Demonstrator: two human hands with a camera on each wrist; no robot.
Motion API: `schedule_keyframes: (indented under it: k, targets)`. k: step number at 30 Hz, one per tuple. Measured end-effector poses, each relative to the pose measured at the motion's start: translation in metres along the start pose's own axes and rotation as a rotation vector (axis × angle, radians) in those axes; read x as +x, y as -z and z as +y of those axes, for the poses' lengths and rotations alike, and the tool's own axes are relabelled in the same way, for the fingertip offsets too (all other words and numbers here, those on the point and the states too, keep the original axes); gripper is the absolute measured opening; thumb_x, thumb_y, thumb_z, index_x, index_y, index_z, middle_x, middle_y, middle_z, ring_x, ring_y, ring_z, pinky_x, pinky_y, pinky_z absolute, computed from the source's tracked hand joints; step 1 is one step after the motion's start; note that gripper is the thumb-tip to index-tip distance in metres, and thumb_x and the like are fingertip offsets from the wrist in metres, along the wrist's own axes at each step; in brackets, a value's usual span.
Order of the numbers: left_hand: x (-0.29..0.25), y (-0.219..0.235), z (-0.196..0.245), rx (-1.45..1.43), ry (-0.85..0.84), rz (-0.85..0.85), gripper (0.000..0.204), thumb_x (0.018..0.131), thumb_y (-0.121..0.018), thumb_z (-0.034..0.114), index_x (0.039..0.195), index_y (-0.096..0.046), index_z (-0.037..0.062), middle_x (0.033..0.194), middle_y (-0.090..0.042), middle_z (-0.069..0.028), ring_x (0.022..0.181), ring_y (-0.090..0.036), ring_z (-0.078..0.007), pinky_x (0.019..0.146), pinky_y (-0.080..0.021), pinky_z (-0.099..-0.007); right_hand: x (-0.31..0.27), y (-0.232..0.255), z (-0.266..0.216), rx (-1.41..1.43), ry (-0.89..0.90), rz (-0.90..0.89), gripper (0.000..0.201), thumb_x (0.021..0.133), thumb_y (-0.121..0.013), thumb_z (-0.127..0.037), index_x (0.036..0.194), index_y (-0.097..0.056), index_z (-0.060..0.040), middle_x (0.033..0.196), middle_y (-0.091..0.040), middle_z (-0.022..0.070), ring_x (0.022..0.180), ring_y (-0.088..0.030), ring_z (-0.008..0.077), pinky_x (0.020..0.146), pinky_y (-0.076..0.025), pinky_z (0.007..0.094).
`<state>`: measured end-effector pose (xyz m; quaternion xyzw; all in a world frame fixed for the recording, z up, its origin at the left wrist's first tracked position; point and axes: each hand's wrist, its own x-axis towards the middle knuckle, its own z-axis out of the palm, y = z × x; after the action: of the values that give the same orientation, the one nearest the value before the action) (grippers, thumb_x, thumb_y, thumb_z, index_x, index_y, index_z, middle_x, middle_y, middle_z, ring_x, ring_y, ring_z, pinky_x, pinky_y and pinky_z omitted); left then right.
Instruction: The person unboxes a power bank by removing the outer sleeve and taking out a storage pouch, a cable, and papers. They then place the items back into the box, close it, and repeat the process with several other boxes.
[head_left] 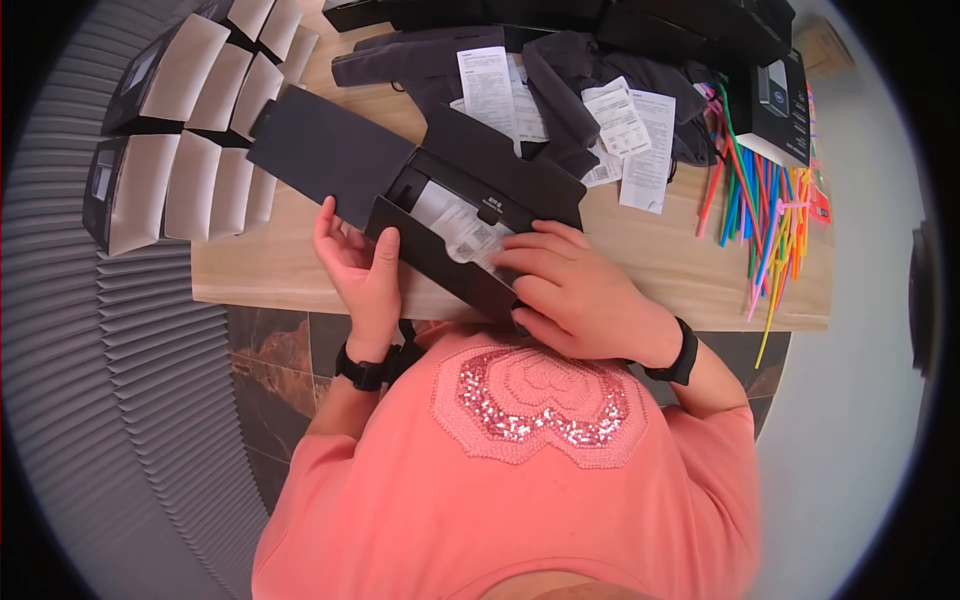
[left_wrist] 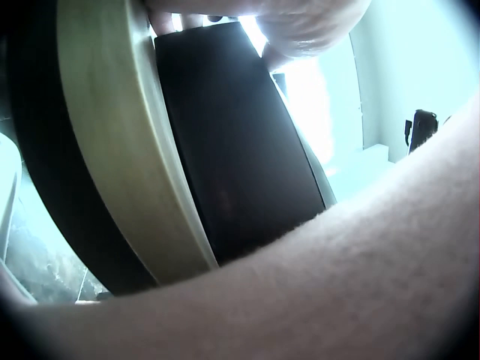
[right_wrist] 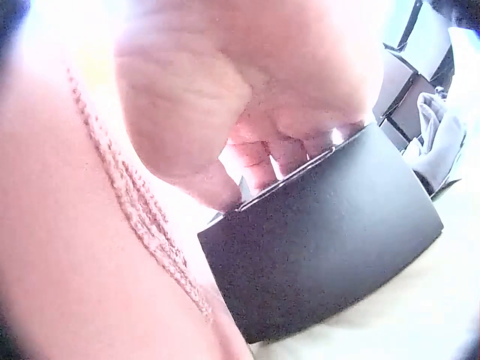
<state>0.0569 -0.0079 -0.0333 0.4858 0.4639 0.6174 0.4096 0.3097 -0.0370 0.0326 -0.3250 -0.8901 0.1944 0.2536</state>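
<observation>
An open black cardboard box [head_left: 432,258] lies tilted near the table's front edge, its lid flap [head_left: 335,155] folded out to the left and a side flap [head_left: 510,165] standing out at the back. Inside shows a white printed paper with a square code [head_left: 468,236]. My left hand [head_left: 362,285] grips the box's left corner, thumb on the near wall, fingers by the lid flap. My right hand [head_left: 575,290] lies over the right end, fingertips down at the paper. In the right wrist view its fingers [right_wrist: 255,161] reach over the box rim, thumb at the edge.
Stacked boxes with pale ends [head_left: 165,190] stand at the left. Dark grey cloth pouches [head_left: 560,75] and printed slips [head_left: 650,150] lie behind. Colourful bendy straws [head_left: 770,215] lie at the right by another black box [head_left: 780,105]. More black boxes [head_left: 470,15] line the back.
</observation>
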Motion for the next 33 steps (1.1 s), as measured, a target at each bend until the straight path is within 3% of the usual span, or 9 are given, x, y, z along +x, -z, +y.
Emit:
schedule_keyframes:
  k: [5,8,12,19,24,29,31,32,33]
  targets:
    - [-0.001,-0.004,0.003,0.107,-0.047,-0.033,0.071,0.095,-0.064,0.003,0.152,-0.022,0.0036,0.148,-0.036,-0.0144,0.124,-0.048,-0.0185,0.103,-0.041,-0.0307,-0.016,0.011,0.001,0.077,-0.071,0.099,0.028,0.074,-0.08,-0.02,0.082,-0.058,-0.0034,0.127,-0.06,0.0146,0.124,-0.053,0.0375,0.099,-0.046,0.0487]
    - [-0.001,-0.005,0.005,0.081,-0.012,-0.019,0.073,0.092,-0.067,0.002,0.152,-0.024,0.0041,0.137,-0.045,-0.0121,0.117,-0.05,-0.0177,0.1,-0.041,-0.0293,-0.024,0.013,0.001,0.063,-0.081,0.153,0.034,0.072,-0.083,-0.023,0.083,-0.057,-0.0035,0.129,-0.057,0.017,0.124,-0.052,0.0409,0.098,-0.046,0.0486]
    - [-0.001,0.0,-0.001,0.115,0.015,-0.045,0.062,0.094,-0.066,0.003,0.148,-0.035,0.003,0.121,-0.054,-0.0074,0.107,-0.052,-0.0132,0.095,-0.042,-0.0256,-0.033,0.015,-0.003,0.025,-0.172,0.237,0.04,0.071,-0.086,-0.027,0.09,-0.061,-0.0027,0.133,-0.052,0.0232,0.123,-0.051,0.0441,0.096,-0.047,0.049]
    - [0.002,-0.005,0.004,0.109,0.004,-0.053,0.057,0.095,-0.064,0.003,0.146,-0.039,0.0032,0.117,-0.057,-0.0071,0.105,-0.055,-0.0128,0.092,-0.045,-0.0253,-0.045,0.006,-0.003,0.107,-0.2,0.294,0.045,0.07,-0.087,-0.029,0.097,-0.062,-0.0025,0.131,-0.052,0.0242,0.12,-0.053,0.043,0.098,-0.045,0.0481]
    - [0.004,-0.009,0.006,0.112,0.0,-0.065,0.058,0.095,-0.064,0.003,0.147,-0.038,0.0035,0.116,-0.058,-0.0076,0.105,-0.057,-0.0137,0.092,-0.045,-0.0264,-0.037,0.004,0.002,0.102,-0.098,0.239,0.039,0.074,-0.084,-0.026,0.099,-0.062,-0.0048,0.113,-0.059,0.0143,0.106,-0.057,0.0349,0.089,-0.046,0.0448]
    - [0.005,-0.006,0.003,0.121,0.021,-0.073,0.066,0.093,-0.067,0.004,0.15,-0.033,0.0045,0.119,-0.058,-0.0102,0.109,-0.057,-0.0159,0.094,-0.046,-0.0289,-0.014,0.0,0.008,-0.005,-0.166,0.158,0.048,0.071,-0.085,-0.023,0.107,-0.061,-0.0043,0.111,-0.056,0.0135,0.099,-0.056,0.0352,0.085,-0.047,0.043]
    - [0.004,-0.004,-0.004,0.271,-0.172,0.023,0.07,0.09,-0.072,0.006,0.149,-0.032,0.0038,0.125,-0.057,-0.0144,0.115,-0.056,-0.0219,0.099,-0.044,-0.0343,-0.009,-0.001,0.01,-0.011,-0.184,0.161,0.048,0.071,-0.085,-0.021,0.109,-0.061,-0.0044,0.111,-0.056,0.0138,0.099,-0.055,0.0351,0.086,-0.047,0.0432]
    - [0.003,0.0,-0.009,0.273,-0.172,0.024,0.07,0.09,-0.072,0.006,0.149,-0.032,0.0038,0.125,-0.057,-0.0144,0.115,-0.056,-0.0219,0.099,-0.044,-0.0343,-0.008,0.0,0.01,-0.026,-0.174,0.165,0.048,0.071,-0.084,-0.021,0.11,-0.06,-0.0048,0.113,-0.055,0.0142,0.101,-0.055,0.0349,0.086,-0.046,0.0432]
    - [0.004,0.005,-0.016,0.435,-0.349,0.052,0.065,0.088,-0.074,0.007,0.141,-0.036,0.0034,0.128,-0.056,-0.0178,0.117,-0.056,-0.0261,0.102,-0.041,-0.0371,-0.008,0.0,0.011,-0.041,-0.165,0.169,0.049,0.072,-0.084,-0.022,0.112,-0.06,-0.0052,0.116,-0.055,0.0146,0.103,-0.054,0.0346,0.087,-0.046,0.0432]
